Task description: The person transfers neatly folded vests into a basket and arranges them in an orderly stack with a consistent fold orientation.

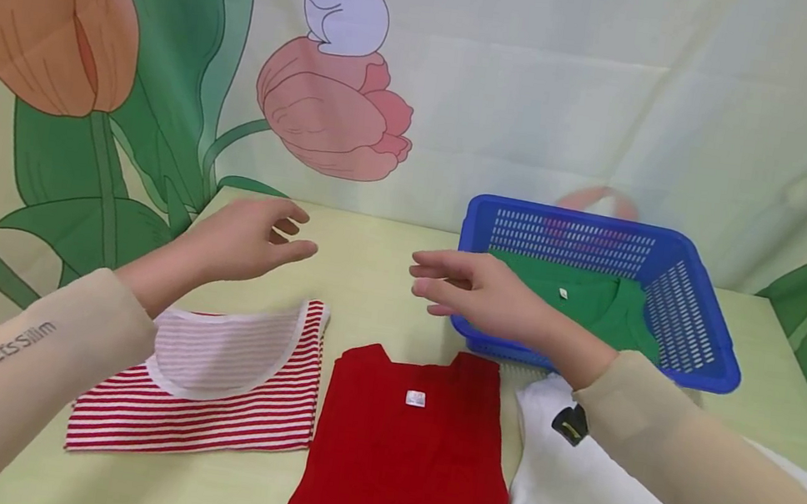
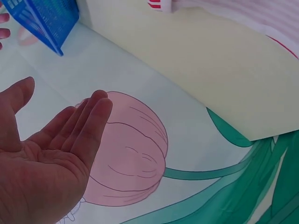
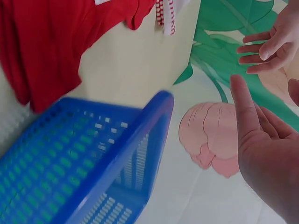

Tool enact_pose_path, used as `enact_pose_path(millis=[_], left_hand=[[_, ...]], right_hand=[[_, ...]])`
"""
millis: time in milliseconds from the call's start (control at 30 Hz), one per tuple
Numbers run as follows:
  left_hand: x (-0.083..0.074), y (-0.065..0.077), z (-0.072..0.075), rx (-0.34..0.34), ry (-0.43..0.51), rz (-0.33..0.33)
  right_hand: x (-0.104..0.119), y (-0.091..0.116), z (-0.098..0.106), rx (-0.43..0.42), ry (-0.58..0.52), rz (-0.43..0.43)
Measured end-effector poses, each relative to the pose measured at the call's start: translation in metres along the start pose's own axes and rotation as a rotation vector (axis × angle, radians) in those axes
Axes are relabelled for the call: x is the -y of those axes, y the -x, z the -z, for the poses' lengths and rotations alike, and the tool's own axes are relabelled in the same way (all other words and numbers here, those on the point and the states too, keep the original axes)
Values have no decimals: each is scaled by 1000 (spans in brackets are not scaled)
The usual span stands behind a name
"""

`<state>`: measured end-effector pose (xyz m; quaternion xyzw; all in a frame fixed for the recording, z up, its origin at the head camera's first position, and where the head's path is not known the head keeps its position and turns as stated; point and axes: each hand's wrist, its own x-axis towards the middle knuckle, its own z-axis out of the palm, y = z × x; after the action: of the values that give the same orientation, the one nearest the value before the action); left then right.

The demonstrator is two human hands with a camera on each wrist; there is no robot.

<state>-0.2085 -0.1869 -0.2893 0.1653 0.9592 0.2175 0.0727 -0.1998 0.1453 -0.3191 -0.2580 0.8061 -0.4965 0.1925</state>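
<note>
Left hand (image 1: 246, 239), right hand (image 1: 480, 292), fingers relaxed, empty; striped top (image 1: 255, 414), red top (image 1: 408, 463), white garment (image 1: 556, 489) (each best lifted evenly from beneath, folds intact); basket (image 1: 722, 333), green top (image 1: 592, 317) inside.

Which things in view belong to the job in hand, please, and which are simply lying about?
Probably part of the job:
basket
green top, inside it
red top
striped top
white garment, partly hidden by a sleeve

Probably just surroundings:
table
printed backdrop
</note>
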Motion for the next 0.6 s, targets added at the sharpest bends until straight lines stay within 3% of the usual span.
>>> enact_pose_path(millis=[600], left_hand=[[53,40,-5,39,-2,77]], right_hand=[[-2,-16,-57,65,-114,-41]])
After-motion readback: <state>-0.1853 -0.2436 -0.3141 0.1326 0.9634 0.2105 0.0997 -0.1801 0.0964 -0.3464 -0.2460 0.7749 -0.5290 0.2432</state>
